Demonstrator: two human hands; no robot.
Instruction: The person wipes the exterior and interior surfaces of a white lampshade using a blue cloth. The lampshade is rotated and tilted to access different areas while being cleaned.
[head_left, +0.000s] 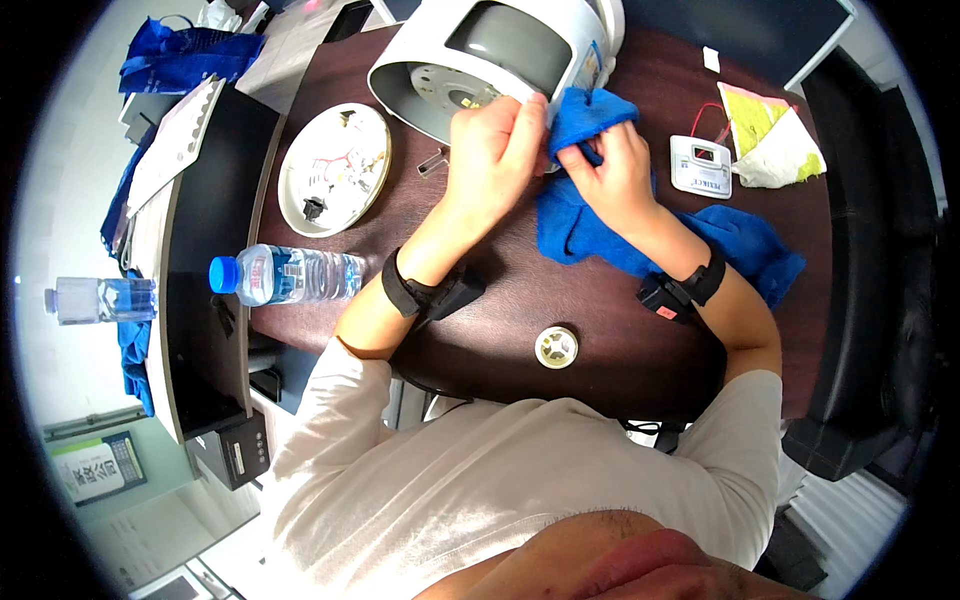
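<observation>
A large white appliance housing (427, 45) with a grey window lies tilted on its side at the table's far edge, its round opening facing me. My left hand (495, 146) grips the rim of that opening, thumb on top. My right hand (615, 172) holds a blue cloth (592, 116) against the housing's right side, the fingertips partly hidden in the folds. Another stretch of blue cloth (570, 225) lies under my right wrist and forearm; whether it is the same piece I cannot tell. Black straps with small devices circle both wrists.
On the brown table (495, 322) lie a white round tray (296, 187) with small parts, a water bottle (315, 276), a small white ring-shaped part (556, 347), a white kitchen scale or similar device (701, 165) and a yellow-white cloth (772, 142). A shelf unit (214, 277) stands left.
</observation>
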